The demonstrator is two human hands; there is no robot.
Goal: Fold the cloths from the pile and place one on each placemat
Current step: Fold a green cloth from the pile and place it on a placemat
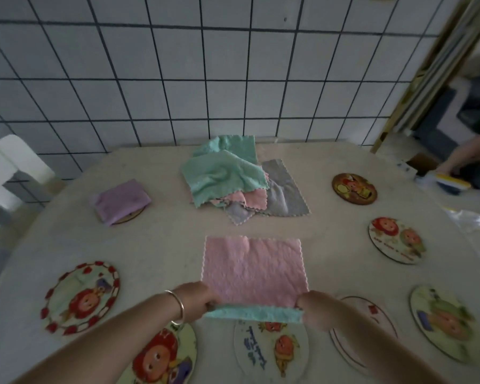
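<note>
Low in the frame, the left hand (196, 299) and right hand (313, 307) each pinch a near corner of a fluffy pink cloth (254, 268), teal on its underside, spread flat at centre on the beige desk (164, 239). Seven round printed placemats are bare; an eighth (129, 216), left of centre, carries a folded purple cloth (121, 200). Beyond lies the rumpled pile (233, 181): teal, pink and grey scallop-edged cloths.
</note>
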